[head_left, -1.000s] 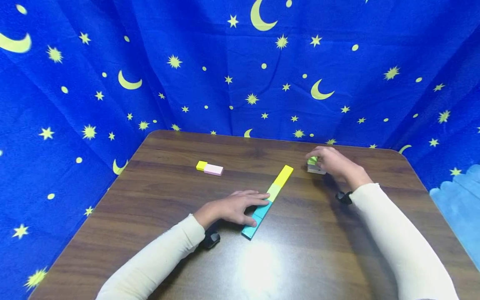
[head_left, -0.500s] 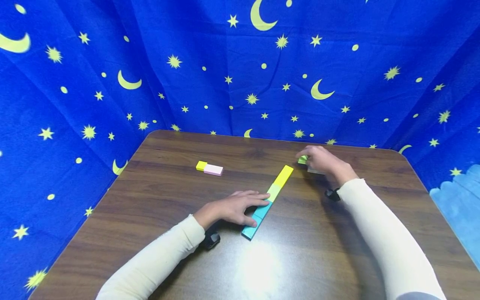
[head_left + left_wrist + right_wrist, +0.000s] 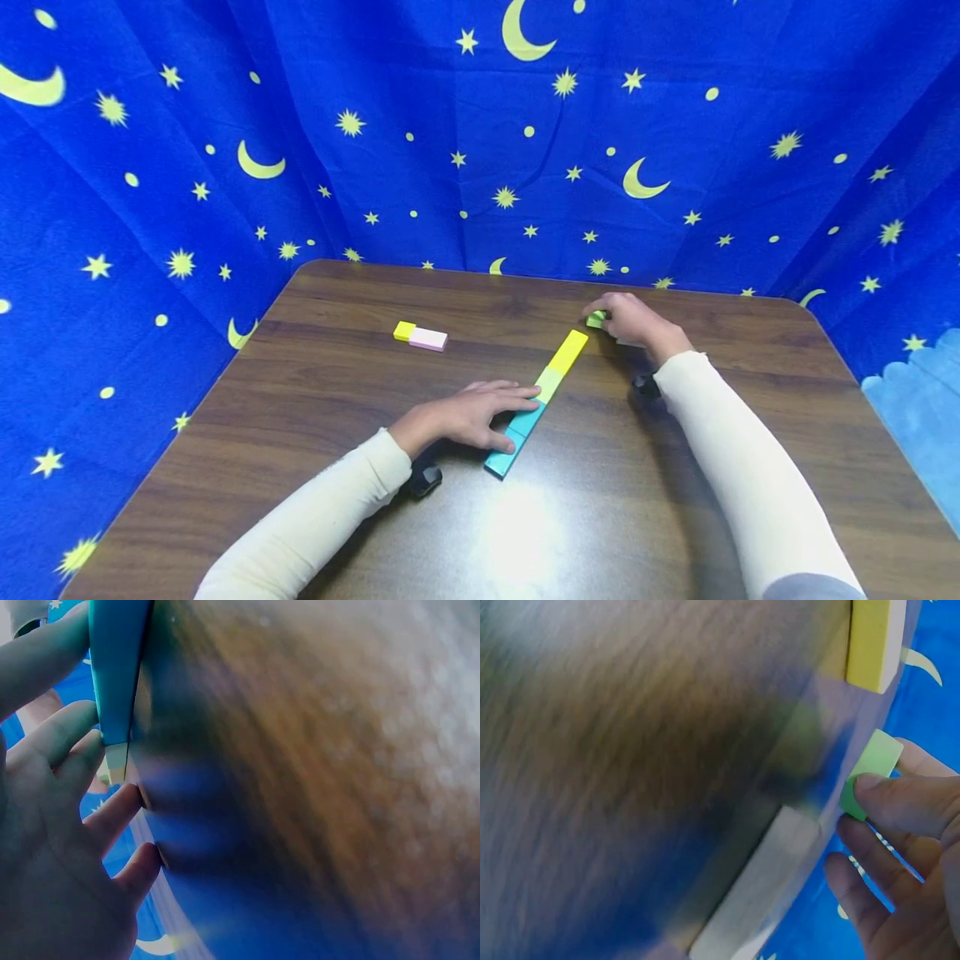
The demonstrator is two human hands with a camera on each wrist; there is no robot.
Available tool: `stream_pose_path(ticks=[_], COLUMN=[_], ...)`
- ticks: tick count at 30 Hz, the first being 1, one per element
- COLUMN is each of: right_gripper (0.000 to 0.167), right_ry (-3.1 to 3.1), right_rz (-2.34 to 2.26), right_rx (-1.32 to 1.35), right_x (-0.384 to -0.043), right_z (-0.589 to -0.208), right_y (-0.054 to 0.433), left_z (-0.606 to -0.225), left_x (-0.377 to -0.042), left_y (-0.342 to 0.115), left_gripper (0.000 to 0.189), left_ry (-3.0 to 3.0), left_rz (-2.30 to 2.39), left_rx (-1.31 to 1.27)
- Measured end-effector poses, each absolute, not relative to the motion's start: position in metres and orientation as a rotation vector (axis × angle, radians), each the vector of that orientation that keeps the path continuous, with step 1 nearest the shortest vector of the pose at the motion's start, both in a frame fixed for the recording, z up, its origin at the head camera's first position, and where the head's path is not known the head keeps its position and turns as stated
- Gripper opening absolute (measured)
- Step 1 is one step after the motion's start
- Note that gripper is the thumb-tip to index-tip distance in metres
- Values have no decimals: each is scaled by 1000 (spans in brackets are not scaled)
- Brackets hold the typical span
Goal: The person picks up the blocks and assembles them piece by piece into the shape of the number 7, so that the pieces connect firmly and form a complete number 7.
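Observation:
A slanting row of flat blocks lies end to end in the head view: two teal blocks (image 3: pixel 527 420), a pale green block (image 3: pixel 549 385) and a yellow block (image 3: pixel 567 352) at the far end. My left hand (image 3: pixel 474 417) rests along the row's left side, fingers spread, with thumb and fingertips touching it. Past the yellow end, my right hand (image 3: pixel 632 320) pinches a small light green block (image 3: pixel 880 754) between thumb and fingers, tilted close over the table. Beneath that hand lies a grey block (image 3: pixel 757 892), mostly hidden in the head view.
At the left back of the wooden table (image 3: pixel 337 400) lie a small yellow block (image 3: pixel 404 331) and a pink block (image 3: pixel 429 338), end to end. A blue curtain (image 3: pixel 420 108) with moons and stars hangs behind the table's far edge and along its sides.
My right hand has moved left with the light green block, from over the grey block toward the row's yellow end. My left hand and the row have stayed put.

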State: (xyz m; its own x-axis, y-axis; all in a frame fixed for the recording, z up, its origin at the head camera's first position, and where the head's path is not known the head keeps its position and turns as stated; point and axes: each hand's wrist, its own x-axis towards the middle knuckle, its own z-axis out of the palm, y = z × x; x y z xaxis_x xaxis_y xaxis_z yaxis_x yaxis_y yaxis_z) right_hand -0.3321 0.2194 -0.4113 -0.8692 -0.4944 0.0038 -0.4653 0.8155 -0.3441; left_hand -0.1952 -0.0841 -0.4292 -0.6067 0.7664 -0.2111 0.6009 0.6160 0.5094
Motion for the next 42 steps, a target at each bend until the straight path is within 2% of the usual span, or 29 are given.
stream_pose_path(ticks=[13,42], right_gripper=[32,30], right_ry=[2916,2907], right_rz=[-609,-760], right_rx=[-644,-634], right_x=[-339,-336], right_z=[-425,-429], right_y=[225,216], left_z=[-429,-429], left_x=[-195,-196], left_y=[-83,-84], left_gripper=[66,67], left_ry=[2425,2422], left_rz=[555,559], left_rx=[1094,1075])
